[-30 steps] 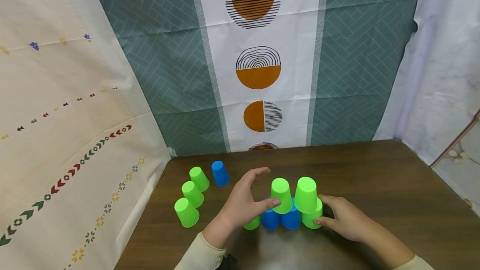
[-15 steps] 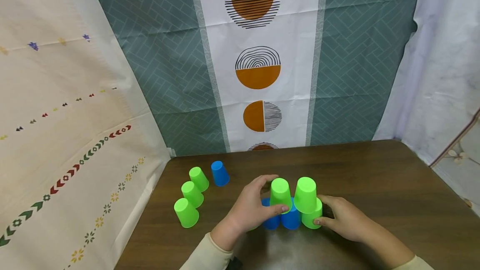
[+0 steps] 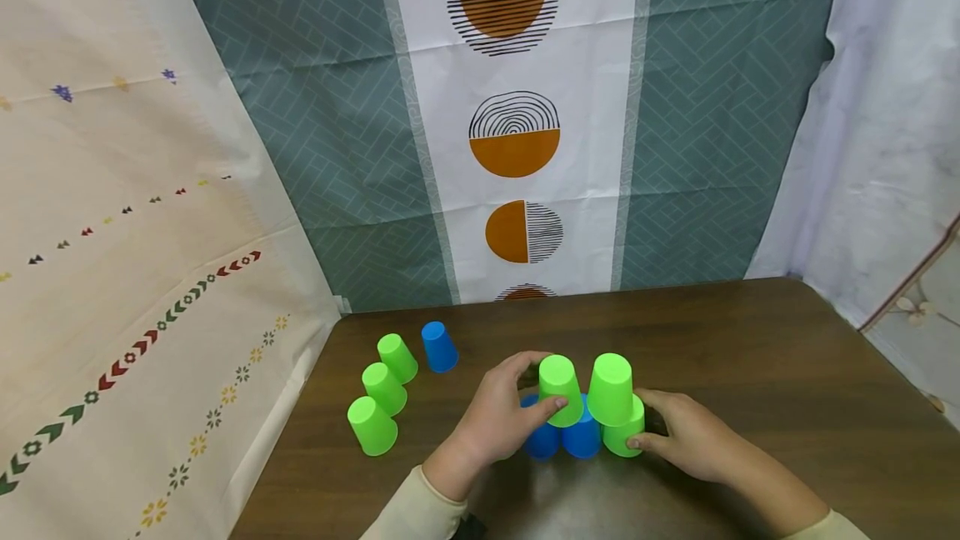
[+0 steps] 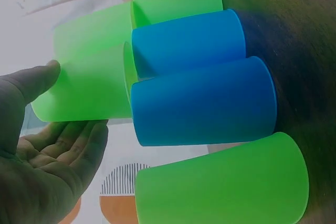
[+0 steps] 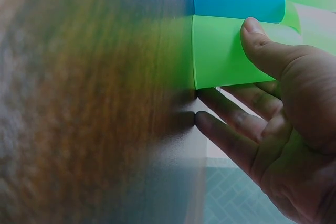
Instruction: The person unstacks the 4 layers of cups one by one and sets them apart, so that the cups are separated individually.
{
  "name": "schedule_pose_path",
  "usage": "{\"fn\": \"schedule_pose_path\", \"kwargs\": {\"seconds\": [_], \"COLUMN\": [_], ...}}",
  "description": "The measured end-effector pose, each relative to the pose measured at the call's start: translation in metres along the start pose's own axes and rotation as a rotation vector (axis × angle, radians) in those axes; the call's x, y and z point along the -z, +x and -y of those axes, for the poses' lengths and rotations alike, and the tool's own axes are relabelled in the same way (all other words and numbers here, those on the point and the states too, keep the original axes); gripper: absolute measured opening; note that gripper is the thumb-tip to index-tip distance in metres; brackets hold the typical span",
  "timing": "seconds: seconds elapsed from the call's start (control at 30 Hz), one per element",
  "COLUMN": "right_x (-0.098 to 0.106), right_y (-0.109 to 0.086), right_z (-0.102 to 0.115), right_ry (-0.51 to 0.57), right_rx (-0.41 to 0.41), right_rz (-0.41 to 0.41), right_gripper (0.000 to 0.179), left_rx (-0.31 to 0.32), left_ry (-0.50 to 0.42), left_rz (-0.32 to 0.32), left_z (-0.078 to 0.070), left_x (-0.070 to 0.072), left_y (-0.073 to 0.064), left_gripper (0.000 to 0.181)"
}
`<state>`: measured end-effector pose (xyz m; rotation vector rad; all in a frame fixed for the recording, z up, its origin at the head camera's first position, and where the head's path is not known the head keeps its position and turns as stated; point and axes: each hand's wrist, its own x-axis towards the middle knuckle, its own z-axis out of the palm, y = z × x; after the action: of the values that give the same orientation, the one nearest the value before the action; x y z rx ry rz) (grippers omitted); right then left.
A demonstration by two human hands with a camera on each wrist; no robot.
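In the head view, upside-down plastic cups form two tiers. My left hand (image 3: 498,411) holds the upper left green cup (image 3: 557,382), thumb on the near side and fingers at the far side. Beside it stands the upper right green cup (image 3: 611,390). My right hand (image 3: 693,440) grips the lower right green cup (image 3: 624,440) between thumb and fingers. Two blue cups, one on the left (image 3: 542,442) and one on the right (image 3: 581,438), make the middle of the lower tier. The lower left green cup (image 4: 220,187) shows in the left wrist view; my left hand hides it from the head camera.
Left on the brown table (image 3: 712,340) stand three green cups in a slanting row: near (image 3: 372,426), middle (image 3: 385,389) and far (image 3: 397,358). A single blue cup (image 3: 440,347) stands behind them. Patterned cloths (image 3: 322,107) hang behind and beside the table.
My left hand has moved right and closed in on the upper left green cup, which has shifted very slightly left. The right hand has stayed at the lower right cup.
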<state>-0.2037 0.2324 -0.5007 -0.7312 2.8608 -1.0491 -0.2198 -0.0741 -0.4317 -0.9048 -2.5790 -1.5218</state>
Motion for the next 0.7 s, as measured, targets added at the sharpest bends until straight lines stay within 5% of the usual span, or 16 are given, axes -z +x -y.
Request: {"fn": "schedule_pose_path", "kwargs": {"seconds": [0.43, 0.7], "right_x": [0.000, -0.001], "right_y": [0.000, 0.000], "right_z": [-0.001, -0.001], "right_ry": [0.002, 0.002], "right_rx": [-0.007, -0.009], "right_rz": [0.004, 0.003], "right_gripper": [0.061, 0.062], "left_rx": [0.068, 0.133], "left_ry": [0.041, 0.098], "left_rz": [-0.194, -0.370], "left_z": [0.008, 0.030], "left_x": [0.025, 0.051], "left_y": [0.001, -0.002], "left_gripper": [0.049, 0.053]}}
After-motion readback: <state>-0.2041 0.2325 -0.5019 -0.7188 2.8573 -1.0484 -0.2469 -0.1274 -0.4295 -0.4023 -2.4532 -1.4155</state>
